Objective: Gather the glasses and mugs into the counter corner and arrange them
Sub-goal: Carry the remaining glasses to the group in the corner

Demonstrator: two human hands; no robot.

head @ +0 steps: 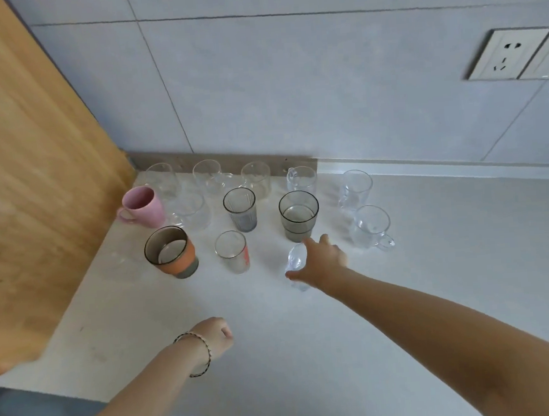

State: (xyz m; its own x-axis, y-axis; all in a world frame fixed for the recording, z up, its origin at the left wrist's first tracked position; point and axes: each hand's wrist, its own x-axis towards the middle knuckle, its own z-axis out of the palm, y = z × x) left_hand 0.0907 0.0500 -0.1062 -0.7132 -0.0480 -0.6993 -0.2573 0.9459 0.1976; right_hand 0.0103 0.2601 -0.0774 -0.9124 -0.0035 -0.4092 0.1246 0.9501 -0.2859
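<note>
Several glasses and mugs stand on the white counter (311,352) near its back left corner. Among them are a pink mug (143,206), a smoky glass with an orange band (171,252), a ribbed grey glass (241,209), a dark tinted tumbler (298,215), a small glass with red print (232,252) and a clear handled mug (371,228). My right hand (321,261) is closed around a small clear glass (295,265), which looks blurred and tilted just in front of the dark tumbler. My left hand (216,335) hovers over the counter, fingers curled, holding nothing.
A wooden cabinet side (34,177) borders the counter on the left. Grey wall tiles rise behind, with a white socket (507,55) at the upper right. More clear glasses line the back wall, and another clear mug (355,188) stands to the right.
</note>
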